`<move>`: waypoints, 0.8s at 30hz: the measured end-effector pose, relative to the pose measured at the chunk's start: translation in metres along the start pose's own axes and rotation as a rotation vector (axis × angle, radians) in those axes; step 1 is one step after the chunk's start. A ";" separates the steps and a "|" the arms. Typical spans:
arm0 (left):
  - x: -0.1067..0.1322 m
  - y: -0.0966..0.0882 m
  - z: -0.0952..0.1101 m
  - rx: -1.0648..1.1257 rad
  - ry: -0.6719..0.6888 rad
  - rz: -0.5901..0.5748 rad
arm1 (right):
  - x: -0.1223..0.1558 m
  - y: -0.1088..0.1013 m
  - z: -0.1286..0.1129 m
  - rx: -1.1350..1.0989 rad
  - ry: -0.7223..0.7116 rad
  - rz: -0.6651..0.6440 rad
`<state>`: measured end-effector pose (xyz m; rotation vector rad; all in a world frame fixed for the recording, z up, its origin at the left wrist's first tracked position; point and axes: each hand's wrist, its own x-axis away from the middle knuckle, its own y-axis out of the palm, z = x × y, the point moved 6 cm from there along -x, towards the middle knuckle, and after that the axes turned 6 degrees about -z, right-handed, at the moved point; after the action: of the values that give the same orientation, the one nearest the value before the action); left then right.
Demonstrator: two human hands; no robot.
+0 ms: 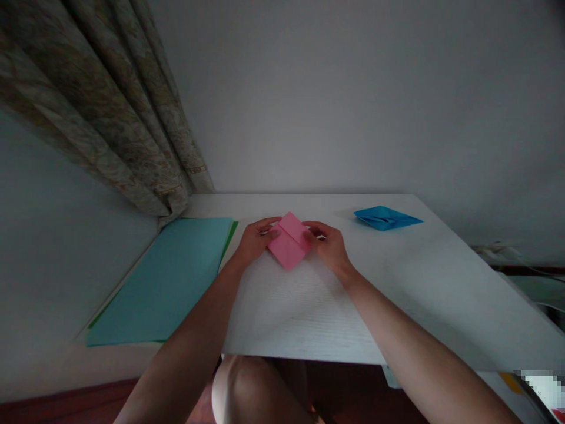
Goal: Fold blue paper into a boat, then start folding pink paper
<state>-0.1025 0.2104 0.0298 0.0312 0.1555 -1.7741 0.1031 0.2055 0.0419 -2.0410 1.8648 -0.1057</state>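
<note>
A folded pink paper [289,242] lies on the white table [309,306], shaped like a diamond with a crease across it. My left hand [256,238] pinches its left edge, fingers curled onto the paper. At the paper's right edge, my right hand [329,244] grips it with bent fingers. Both forearms reach in from the bottom of the view.
A stack of teal and green paper sheets [170,277] lies at the table's left. A folded blue paper boat [386,218] sits at the back right. A patterned curtain [110,112] hangs at the left against the wall. Cables [503,253] run off the table's right side.
</note>
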 end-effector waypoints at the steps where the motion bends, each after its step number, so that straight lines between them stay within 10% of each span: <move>1: 0.000 0.001 0.001 -0.004 0.015 -0.012 | 0.000 0.001 0.001 -0.002 0.005 -0.009; 24: -0.001 0.005 -0.005 -0.110 0.033 -0.069 | 0.006 0.021 0.012 -0.013 0.084 -0.243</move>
<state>-0.0978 0.2112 0.0244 -0.0237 0.2807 -1.8318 0.0874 0.2016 0.0225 -2.2973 1.6601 -0.2464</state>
